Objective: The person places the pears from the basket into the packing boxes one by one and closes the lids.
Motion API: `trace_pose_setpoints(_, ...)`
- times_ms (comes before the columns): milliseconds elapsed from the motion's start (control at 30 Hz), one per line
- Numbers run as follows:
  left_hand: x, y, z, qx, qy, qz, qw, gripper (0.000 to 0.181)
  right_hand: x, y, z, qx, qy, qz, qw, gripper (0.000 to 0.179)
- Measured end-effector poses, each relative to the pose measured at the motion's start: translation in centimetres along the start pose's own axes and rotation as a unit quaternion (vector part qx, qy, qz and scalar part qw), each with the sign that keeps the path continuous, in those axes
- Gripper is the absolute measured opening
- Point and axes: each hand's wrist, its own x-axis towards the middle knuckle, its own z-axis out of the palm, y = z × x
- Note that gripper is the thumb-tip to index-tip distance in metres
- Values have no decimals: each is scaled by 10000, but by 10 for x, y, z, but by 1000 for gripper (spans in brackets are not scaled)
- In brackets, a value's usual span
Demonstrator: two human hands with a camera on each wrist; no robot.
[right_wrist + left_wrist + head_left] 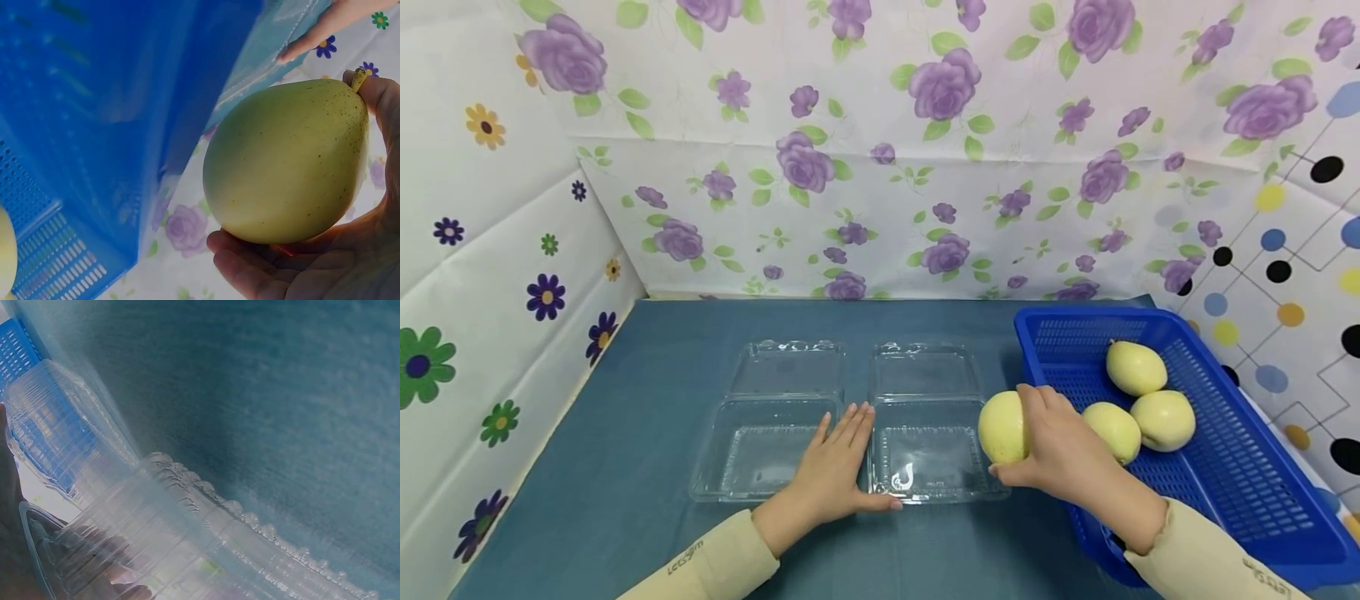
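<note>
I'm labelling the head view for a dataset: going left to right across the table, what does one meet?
Left clear clamshell box → left hand resting flat between the boxes → right clear clamshell box → pear held in the right hand → blue basket with three pears.

left sleeve [700,560]: small print, unreadable | clear container [925,454]: white logo, illegible

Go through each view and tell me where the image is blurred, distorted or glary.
Head view: sharp, evenly lit, wide-angle bending at the edges. Left wrist view: the clear container is smeared and soft, with pale glare top left. Right wrist view: the pear is crisp, the blue basket blurred.
</note>
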Motion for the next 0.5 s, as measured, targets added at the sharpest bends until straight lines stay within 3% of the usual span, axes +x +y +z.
trace_pose_setpoints(500,-1,-1,3,39,87,40,9999,119,17,-17,7,-30,156,-288,9995,98)
